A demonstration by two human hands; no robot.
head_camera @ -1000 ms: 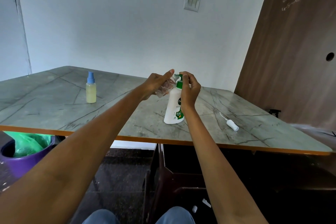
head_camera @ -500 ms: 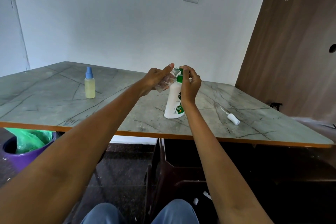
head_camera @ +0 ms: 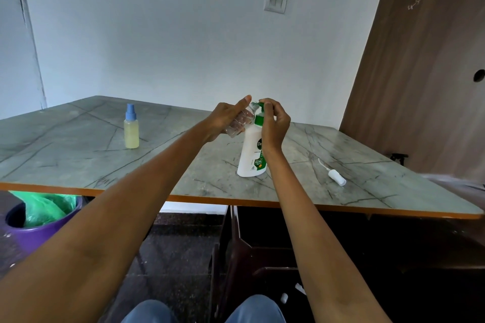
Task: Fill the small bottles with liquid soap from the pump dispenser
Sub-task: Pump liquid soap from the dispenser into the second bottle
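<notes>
A white pump dispenser (head_camera: 249, 155) with a green head stands on the marble-patterned table (head_camera: 78, 160). My left hand (head_camera: 225, 119) grips a small clear bottle (head_camera: 240, 120), tilted with its mouth up against the green nozzle. My right hand (head_camera: 275, 123) sits on top of the dispenser, its fingers curled over the green pump head. A second small bottle (head_camera: 131, 130) with yellow liquid and a blue spray cap stands upright at the left. A white spray cap (head_camera: 336, 177) with its thin tube lies on the table to the right.
A purple bin (head_camera: 34, 223) lined with a green bag stands under the table's left end. A brown wooden door (head_camera: 425, 73) rises at the right. Dark furniture (head_camera: 262, 252) sits under the table in front of my knees.
Both hands stay at the dispenser with the clear bottle at the nozzle. Only the camera shifted slightly, so the scene sits a little lower in view than 0.5 s ago.
</notes>
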